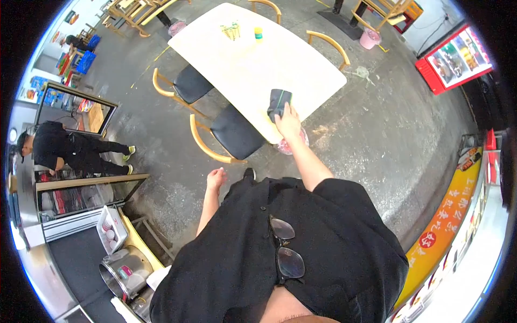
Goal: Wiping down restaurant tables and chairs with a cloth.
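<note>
My right hand (288,121) grips a dark folded cloth (279,103) with a thin green stripe. Cloth and hand are over the near corner of a pale table (258,68); whether the cloth presses on the top I cannot tell. Low at my side, my left hand (216,179) hangs away from the table with its fingers curled, and a little blur hides whether anything is inside. Nearest to it is a wooden chair (236,131) with a black seat. Farther along the tabletop stand a small yellow-and-green container (258,34) and several thin green-and-white items (231,30).
A second chair (193,84) is tucked at the table's left side. Below the near corner sits a pink-lined bin (287,146). At left, a person in black (72,147) bends by an open glass door (76,107). A steel pot (126,271) stands at lower left, a red display fridge (454,60) at right.
</note>
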Demonstrator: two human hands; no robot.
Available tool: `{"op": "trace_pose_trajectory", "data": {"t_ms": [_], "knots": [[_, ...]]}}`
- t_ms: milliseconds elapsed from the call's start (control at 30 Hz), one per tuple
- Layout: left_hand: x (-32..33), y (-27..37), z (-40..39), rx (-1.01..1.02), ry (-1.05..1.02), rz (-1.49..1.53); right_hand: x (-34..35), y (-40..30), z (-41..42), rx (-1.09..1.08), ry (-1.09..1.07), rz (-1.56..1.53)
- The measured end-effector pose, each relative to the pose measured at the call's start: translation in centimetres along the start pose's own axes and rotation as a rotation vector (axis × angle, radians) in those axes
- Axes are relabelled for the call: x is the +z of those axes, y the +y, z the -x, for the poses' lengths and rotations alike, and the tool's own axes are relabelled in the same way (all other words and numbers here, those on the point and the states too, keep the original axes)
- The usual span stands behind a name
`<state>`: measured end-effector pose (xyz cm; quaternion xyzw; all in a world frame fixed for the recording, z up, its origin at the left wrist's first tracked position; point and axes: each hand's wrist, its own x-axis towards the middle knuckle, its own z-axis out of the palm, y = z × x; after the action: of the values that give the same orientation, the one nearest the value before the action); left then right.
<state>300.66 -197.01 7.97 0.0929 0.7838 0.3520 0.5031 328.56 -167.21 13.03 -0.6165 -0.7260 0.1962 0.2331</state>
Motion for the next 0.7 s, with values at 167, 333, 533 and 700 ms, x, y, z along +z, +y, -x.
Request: {"op": "trace_pose_trajectory", "data": {"t_ms": [167, 333, 533, 700], "knots": [[-4.5, -3.6, -2.0, -0.043, 0.012, -0.002, 4.3, 0.7, 8.3, 0.094, -0.466, 0.100], [-8.9, -5.3, -7.2, -0.081, -0.110, -0.156, 7.4, 0.9, 13.4, 0.120, -0.595, 0.024], [-15.6, -9.0, -12.2, -0.162, -0.087, -0.232, 8.0, -4.1, 12.2, 0.360, -0.623, 0.132], [-20.7, -9.7, -14.9, -0.218, -0.072, -0.200, 8.7, -6.5, 9.1, 0.282, -0.257, 0.140]]}}
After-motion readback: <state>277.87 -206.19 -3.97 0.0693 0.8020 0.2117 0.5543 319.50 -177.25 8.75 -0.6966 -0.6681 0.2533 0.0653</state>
